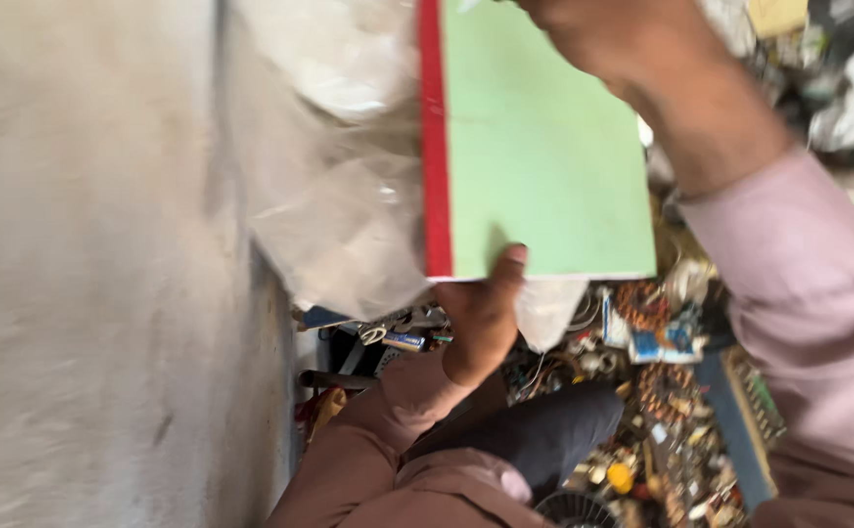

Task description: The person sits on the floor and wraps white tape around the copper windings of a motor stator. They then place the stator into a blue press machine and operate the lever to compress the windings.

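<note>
Pale-green flat board [544,156] with a red edge strip is gripped at its lower edge by left hand [481,318] fingers, right hand [584,24] clasping its top, beside crinkled clear plastic [339,196].

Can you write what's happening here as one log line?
left hand: grips bottom edge of green book | right hand: on book's top | clear plastic bag: beside it | small parts: below

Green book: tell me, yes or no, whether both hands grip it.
Yes: the left hand holds the green book at its lower edge, the right hand at its top.
</note>
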